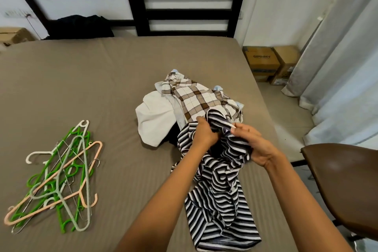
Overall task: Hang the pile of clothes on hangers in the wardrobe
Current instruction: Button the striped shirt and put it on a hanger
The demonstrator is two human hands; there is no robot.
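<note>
The job is only just getting going, I judge: no garment is sitting on a hanger and no wardrobe is showing. Both hands are gripping the striped shirt (221,200), the left hand (204,133) bunching its upper end and the right hand (253,145) pinching a fold beside it. The shirt is trailing down to the near edge of the bed (102,77). Its top is touching the pile (196,100), which is lying toward the right edge. The hangers (61,180) are lying tangled near the left edge, well apart from the clothes. Boxes (270,63) are standing on the floor past the far right corner, their contents not showing.
</note>
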